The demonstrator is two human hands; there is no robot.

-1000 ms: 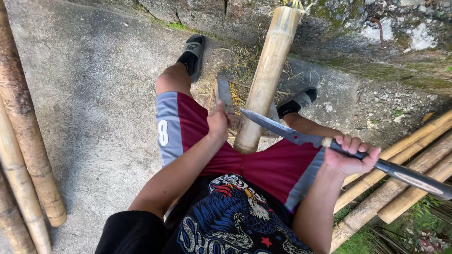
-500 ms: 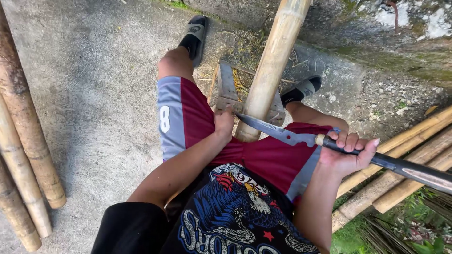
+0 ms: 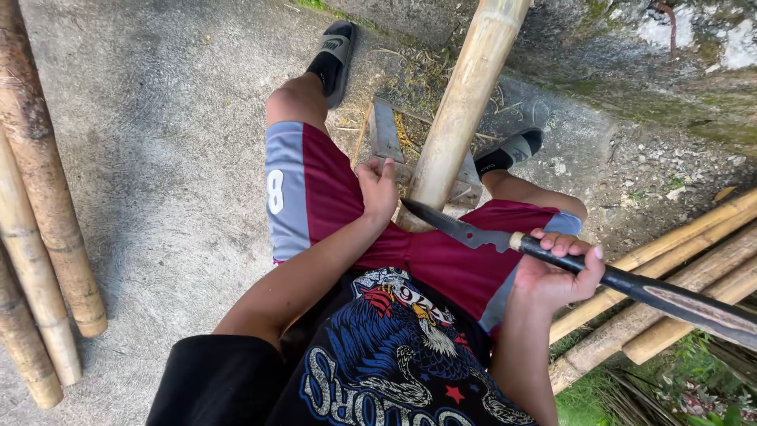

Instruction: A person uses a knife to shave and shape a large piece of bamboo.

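My right hand [image 3: 556, 272] grips the long dark handle of a knife [image 3: 473, 231] whose blade tip rests against the lower end of a bamboo pole [image 3: 465, 102]. The pole leans up and away between my knees, its base near my lap. My left hand [image 3: 378, 189] lies on my left thigh beside the pole's base, fingers curled, touching or steadying the pole. I sit in maroon shorts with both feet in dark sandals on concrete.
A small wooden stand [image 3: 386, 138] sits on the ground behind the pole. Thick bamboo poles [image 3: 39, 237] lie at the left; thinner bamboo lengths [image 3: 670, 268] lie at the right over grass. A mossy stone wall [image 3: 646, 71] runs along the top.
The knife tip has moved down and in toward the pole's base. My left hand stays by the pole; the view has tilted slightly downward.
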